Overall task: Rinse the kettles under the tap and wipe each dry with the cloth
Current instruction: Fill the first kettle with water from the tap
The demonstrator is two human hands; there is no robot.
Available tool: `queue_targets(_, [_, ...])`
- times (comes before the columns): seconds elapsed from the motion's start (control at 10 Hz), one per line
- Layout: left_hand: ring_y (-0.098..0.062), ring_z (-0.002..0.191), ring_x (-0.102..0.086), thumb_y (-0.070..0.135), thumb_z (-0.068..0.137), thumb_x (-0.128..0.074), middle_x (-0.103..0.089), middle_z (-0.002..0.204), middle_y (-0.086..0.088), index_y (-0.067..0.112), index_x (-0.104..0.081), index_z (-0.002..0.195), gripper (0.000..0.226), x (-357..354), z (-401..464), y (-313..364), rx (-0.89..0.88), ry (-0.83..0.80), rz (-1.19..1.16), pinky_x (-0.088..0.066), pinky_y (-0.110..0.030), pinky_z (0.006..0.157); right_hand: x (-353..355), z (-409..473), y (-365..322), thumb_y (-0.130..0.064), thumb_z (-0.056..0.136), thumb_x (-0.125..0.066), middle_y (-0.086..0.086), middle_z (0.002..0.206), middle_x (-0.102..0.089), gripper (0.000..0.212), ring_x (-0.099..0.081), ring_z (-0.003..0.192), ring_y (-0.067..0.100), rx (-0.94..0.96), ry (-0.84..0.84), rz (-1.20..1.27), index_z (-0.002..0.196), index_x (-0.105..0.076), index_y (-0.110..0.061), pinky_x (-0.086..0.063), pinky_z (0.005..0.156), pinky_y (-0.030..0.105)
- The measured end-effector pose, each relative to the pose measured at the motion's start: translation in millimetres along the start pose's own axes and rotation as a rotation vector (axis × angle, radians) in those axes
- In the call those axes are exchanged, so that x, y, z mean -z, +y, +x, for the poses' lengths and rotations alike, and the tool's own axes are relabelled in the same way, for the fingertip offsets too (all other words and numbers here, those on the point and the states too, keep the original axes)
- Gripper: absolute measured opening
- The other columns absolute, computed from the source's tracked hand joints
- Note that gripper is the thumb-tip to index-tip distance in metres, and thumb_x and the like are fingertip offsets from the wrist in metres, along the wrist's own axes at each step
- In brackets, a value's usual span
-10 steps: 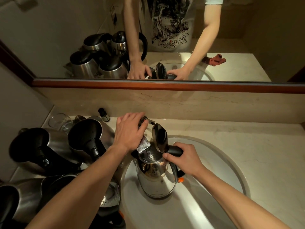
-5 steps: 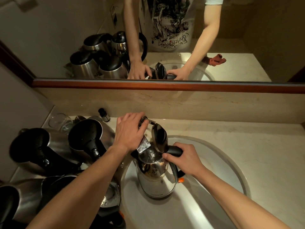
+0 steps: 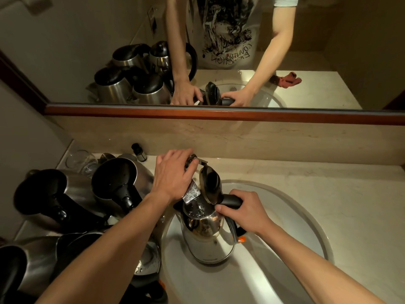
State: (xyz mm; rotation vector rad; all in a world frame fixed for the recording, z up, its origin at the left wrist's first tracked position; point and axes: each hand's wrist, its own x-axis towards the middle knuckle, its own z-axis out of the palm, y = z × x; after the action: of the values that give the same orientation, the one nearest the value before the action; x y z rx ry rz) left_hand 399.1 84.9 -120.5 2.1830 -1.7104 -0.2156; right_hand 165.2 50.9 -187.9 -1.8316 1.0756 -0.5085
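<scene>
Standing upright in the sink basin (image 3: 302,218), a steel kettle (image 3: 208,240) sits under the tap (image 3: 191,191) with its black lid (image 3: 211,186) hinged open and tipped up. Water is visible inside the mouth of the kettle, just below the spout end of the tap.

Right hand (image 3: 246,212): fingers curled round the black kettle handle (image 3: 232,201), to the right of the kettle's mouth. Firm wrap, thumb toward the lid.

Left hand (image 3: 173,174): laid over the top of the tap, behind and left of the kettle, fingers bent down over the lever end. The thumb side touches the metal. How tightly it clasps the tap cannot be told from this angle.

Left of the kettle, on the stone counter (image 3: 328,189), a cluster of other steel kettles (image 3: 122,183) with black lids and handles, packed close together, some touching. Behind that cluster, near the back wall, a clear glass (image 3: 79,160) and a small dark bottle (image 3: 139,152).

Behind the kettle, above the backsplash, a wood-framed mirror (image 3: 219,114). Its reflection shows both hands at the kettle and a reddish cloth (image 3: 289,80) lying on the counter, well apart from the kettle, on the side of the right arm. The cloth itself is outside the direct view.
</scene>
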Motion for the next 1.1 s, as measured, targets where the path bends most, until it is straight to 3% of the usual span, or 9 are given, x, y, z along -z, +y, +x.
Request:
queue_targets(0.3, [-0.017,0.126,-0.047,0.061,0.094,-0.014,-0.062,0.134,0.005,0.024,-0.057,0.135,0.07,-0.8,0.1,-0.9,0.003,0.001,0.006,-0.025,-0.038,0.104,0.1,-1.6,2.4,-0.042,0.074,-0.089,-0.013,0.06,-0.064,0.03,-0.059,0.058,0.005,0.002,0.0,-0.037,0.068,-0.066,-0.025,-0.041,0.056,0.018])
queue_targets(0.5, [-0.017,0.127,-0.047,0.062,0.093,-0.013,-0.061,0.135,0.005,0.023,-0.055,0.137,0.073,-1.2,0.7,-1.2,0.006,-0.005,0.009,-0.024,-0.038,0.104,0.8,-3.6,0.5,-0.046,0.073,-0.088,-0.016,0.059,-0.062,0.031,-0.057,0.057,0.005,0.001,0.005,-0.032,0.066,-0.064,-0.028,-0.04,0.056,0.018])
queue_targets(0.7, [-0.018,0.127,-0.047,0.062,0.093,-0.013,-0.061,0.136,0.005,0.023,-0.055,0.137,0.072,-0.3,0.0,-1.5,0.008,-0.002,0.01,-0.024,-0.038,0.103,0.4,-2.6,-3.4,-0.067,0.066,-0.074,-0.006,0.063,-0.068,0.046,-0.063,0.061,0.008,-0.008,-0.007,-0.025,0.07,-0.067,-0.022,-0.048,0.06,0.029])
queue_targets(1.1, [-0.017,0.128,-0.046,0.063,0.092,-0.012,-0.06,0.137,0.005,0.024,-0.055,0.138,0.074,0.6,0.2,1.1,0.008,-0.006,0.006,-0.023,-0.037,0.104,1.1,-5.3,-2.6,-0.067,0.065,-0.074,-0.004,0.063,-0.068,0.047,-0.063,0.062,0.013,-0.013,0.009,-0.028,0.069,-0.067,-0.021,-0.05,0.063,0.037])
